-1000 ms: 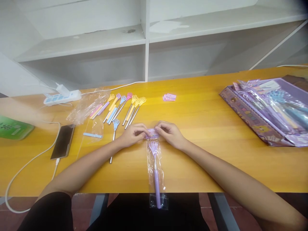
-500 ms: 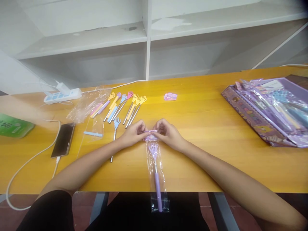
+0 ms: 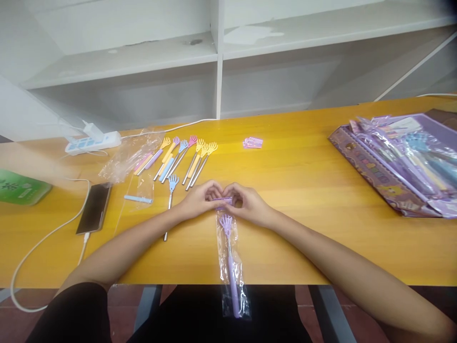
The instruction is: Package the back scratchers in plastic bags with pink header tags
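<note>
Between my left hand [image 3: 202, 199] and my right hand [image 3: 250, 205] is a small purple printed header card [image 3: 223, 203] at the top of a clear plastic bag [image 3: 222, 271]. Both hands are closed on the card, thumbs on its near side and fingertips meeting behind it. Inside the bag lies a purple back scratcher [image 3: 232, 271] with a claw head and a metal rod; its handle end reaches past the table's front edge. My fingers partly cover the card. A blue-clawed back scratcher [image 3: 170, 200] lies just left of my left hand.
Several coloured back scratchers [image 3: 178, 159] lie at back left beside crumpled clear bags [image 3: 132, 155]. A small stack of header cards [image 3: 253, 143] sits at back centre. At right is a purple display box [image 3: 378, 178] of bagged pieces. A phone [image 3: 93, 208] and power strip [image 3: 93, 142] are left.
My hands have drawn together, their fingertips now meeting behind the card. The card has tilted, and the bag with the back scratcher has shifted slightly left.
</note>
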Motion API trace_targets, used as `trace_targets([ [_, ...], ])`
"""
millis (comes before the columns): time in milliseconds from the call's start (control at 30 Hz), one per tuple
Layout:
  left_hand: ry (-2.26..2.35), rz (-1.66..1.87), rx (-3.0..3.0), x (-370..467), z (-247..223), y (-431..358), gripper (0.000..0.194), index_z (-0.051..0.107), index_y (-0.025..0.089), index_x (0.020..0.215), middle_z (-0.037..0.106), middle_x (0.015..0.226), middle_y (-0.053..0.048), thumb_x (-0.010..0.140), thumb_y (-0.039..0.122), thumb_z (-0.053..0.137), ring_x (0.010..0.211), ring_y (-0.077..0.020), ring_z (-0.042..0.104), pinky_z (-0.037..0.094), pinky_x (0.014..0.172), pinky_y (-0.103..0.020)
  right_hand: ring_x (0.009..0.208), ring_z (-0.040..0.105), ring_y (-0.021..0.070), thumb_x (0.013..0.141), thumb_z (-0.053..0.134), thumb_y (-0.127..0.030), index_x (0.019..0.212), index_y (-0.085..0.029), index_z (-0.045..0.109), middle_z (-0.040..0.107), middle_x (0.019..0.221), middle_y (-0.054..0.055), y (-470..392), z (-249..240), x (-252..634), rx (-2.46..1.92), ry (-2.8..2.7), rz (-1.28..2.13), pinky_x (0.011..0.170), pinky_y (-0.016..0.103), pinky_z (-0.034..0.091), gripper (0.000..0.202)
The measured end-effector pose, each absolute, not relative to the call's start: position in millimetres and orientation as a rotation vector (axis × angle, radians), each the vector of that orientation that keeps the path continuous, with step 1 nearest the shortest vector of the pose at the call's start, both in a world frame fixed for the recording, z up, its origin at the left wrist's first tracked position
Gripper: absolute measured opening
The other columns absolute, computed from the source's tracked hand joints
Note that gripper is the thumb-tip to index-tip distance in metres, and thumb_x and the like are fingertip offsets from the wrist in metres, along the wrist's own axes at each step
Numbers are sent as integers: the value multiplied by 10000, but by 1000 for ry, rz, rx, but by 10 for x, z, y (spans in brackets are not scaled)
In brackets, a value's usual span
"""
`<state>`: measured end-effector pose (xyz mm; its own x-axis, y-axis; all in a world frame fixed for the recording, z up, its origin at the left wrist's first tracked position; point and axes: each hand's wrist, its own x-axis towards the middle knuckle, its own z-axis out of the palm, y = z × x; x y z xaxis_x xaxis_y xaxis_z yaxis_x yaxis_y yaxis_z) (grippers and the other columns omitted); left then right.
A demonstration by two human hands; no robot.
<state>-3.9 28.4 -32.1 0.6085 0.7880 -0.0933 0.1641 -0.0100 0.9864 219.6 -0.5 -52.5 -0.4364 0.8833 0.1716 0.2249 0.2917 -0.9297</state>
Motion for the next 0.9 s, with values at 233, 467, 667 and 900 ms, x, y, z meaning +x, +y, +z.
trace_targets([
  [233, 801, 600, 1602, -71, -347, 324, 353, 615, 187, 1103, 679, 1011, -47, 871, 371, 807, 919, -157, 659, 530, 866, -327, 728, 639, 143, 891, 739, -328, 1098, -225, 603, 708, 972, 32, 8, -519, 2198, -1006, -1800, 1224, 679, 291, 556, 268],
  [467, 797, 576, 1642, -98, -370, 345, 304, 621, 195, 1120, 665, 1018, -45, 891, 325, 773, 928, -159, 643, 513, 843, -310, 747, 633, 132, 889, 734, -331, 1071, -223, 602, 685, 963, 21, 43, -456, 2231, -975, -1734, 1355, 703, 281, 559, 249],
  [667, 838, 542, 1664, -116, -387, 395, 277, 638, 188, 1114, 670, 985, -34, 906, 335, 746, 812, -130, 609, 494, 763, -284, 753, 627, 137, 880, 738, -357, 1148, -205, 616, 649, 880, -3, 139, -410, 2350, -1009, -1718, 1434, 716, 286, 546, 331],
  [900, 846, 622, 1566, -95, -398, 415, 263, 624, 181, 1035, 643, 891, -11, 863, 301, 784, 788, -125, 621, 495, 748, -272, 801, 671, 175, 912, 590, -240, 1175, -192, 639, 700, 895, 31, 219, -414, 2465, -1040, -1830, 1249, 794, 337, 544, 272],
])
